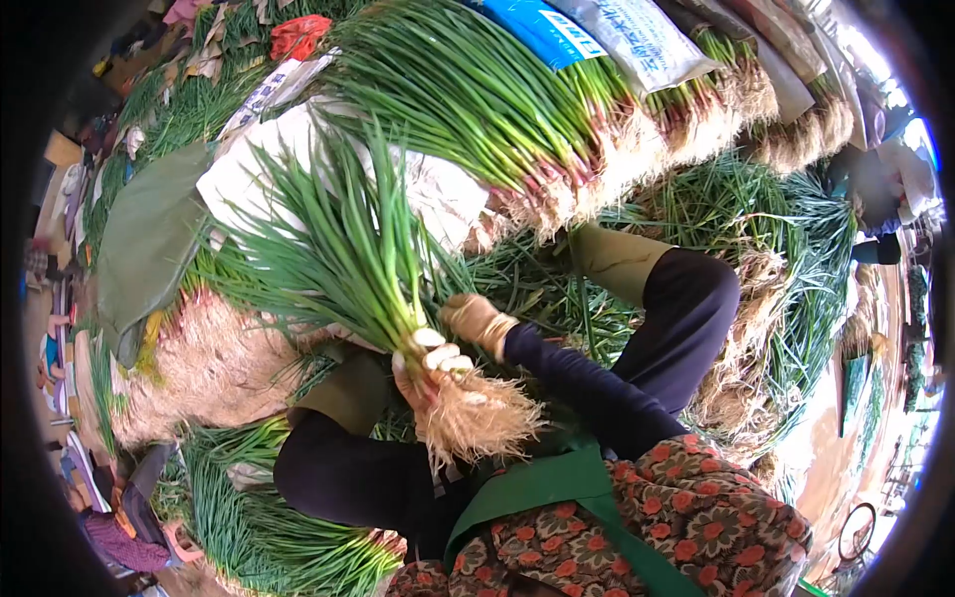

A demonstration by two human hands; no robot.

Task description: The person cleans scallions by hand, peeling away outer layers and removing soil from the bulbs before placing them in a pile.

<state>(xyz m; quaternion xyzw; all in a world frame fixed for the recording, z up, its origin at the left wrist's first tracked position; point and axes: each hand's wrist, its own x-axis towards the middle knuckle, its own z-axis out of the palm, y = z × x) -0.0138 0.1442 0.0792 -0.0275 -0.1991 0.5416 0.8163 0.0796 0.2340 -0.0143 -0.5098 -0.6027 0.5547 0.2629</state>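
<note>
A bunch of spring onions [373, 264] stands tilted in front of me, green leaves up and to the left, with a thick mass of pale roots [477, 413] hanging toward my lap. My left hand [441, 355] is closed round the stems just above these roots. Only its pale fingertips show; the palm and forearm are hidden behind the bunch. Just right of the stems is my right hand [476, 321], in a tan glove below a dark blue sleeve. Its fingers are curled in, and whatever they hold, if anything, is hidden.
Rows of spring onions [477, 95] lie ahead, roots toward me, partly under blue [542, 30] and white sacks [642, 40]. A green cloth [149, 239] covers more at left. Loose leaves [736, 204] are heaped at right. Another pile [269, 507] lies by my left knee.
</note>
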